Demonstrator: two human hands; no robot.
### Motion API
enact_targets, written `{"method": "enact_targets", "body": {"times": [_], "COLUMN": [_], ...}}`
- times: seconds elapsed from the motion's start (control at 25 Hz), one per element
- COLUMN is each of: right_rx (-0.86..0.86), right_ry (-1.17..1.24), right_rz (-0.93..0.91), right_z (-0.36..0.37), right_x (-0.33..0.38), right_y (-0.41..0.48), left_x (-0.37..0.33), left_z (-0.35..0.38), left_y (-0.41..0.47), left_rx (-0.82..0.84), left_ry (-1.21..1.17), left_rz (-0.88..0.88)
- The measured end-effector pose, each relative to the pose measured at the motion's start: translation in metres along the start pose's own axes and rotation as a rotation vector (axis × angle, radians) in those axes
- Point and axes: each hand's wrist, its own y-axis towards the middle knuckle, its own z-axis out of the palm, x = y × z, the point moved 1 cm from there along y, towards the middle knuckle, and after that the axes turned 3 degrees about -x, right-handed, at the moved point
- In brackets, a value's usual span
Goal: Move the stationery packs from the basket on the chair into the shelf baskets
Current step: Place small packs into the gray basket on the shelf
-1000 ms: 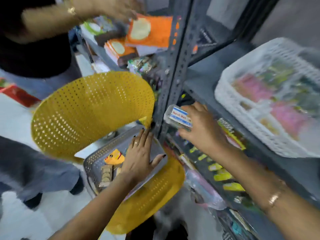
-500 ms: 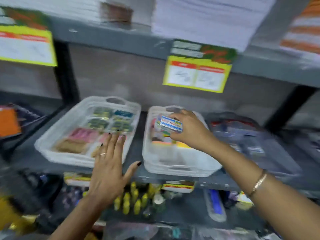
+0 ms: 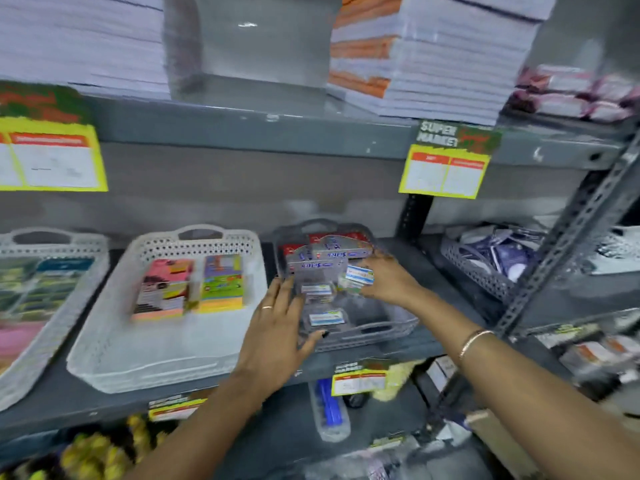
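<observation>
My right hand (image 3: 388, 280) grips a small clear stationery pack (image 3: 357, 276) with a white and blue label and holds it inside the grey shelf basket (image 3: 374, 332). Two similar packs (image 3: 325, 318) lie in that basket in front of silver and red boxes (image 3: 327, 258). At the grey basket's left front corner my left hand (image 3: 277, 334) has its fingers spread and holds nothing. A white shelf basket (image 3: 138, 362) to the left contains colourful booklets (image 3: 190, 285). The chair and its basket are out of view.
Another white basket (image 3: 45, 327) stands at far left, and a grey basket of dark packets (image 3: 491, 261) at right. Price tags (image 3: 446, 168) hang from the upper shelf, which carries stacked paper (image 3: 426, 53). A slotted metal upright (image 3: 568, 237) slants at the right. More goods fill the lower shelf (image 3: 329, 410).
The view swung from the yellow chair up to the shelf. My right hand carried the pack past the white basket into the grey basket. My left hand left the chair basket and reached the shelf.
</observation>
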Motion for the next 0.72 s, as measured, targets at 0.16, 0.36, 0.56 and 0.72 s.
{"method": "enact_targets", "body": {"times": [0.16,0.36,0.56,0.72], "right_rx": [0.082,0.187,0.238,0.265], "right_ry": [-0.098,-0.202,-0.185,-0.149], "right_rz": [0.066,0.017,-0.035,-0.063], "right_z": [0.018,0.037,0.046,0.049], "right_x": [-0.043,-0.065,-0.069,-0.076], "right_y": [0.007,0.015,0.019,0.021], "left_x": [-0.023,-0.024,-0.021,-0.019], "left_z": [0.027,0.047,0.054,0.058], "left_y": [0.028,0.036,0.033,0.031], "left_rx": [0.125,0.258,0.275,0.274], "left_ry": [0.071,0.133,0.159,0.159], "left_rz": [-0.046,-0.025,-0.006,-0.012]}}
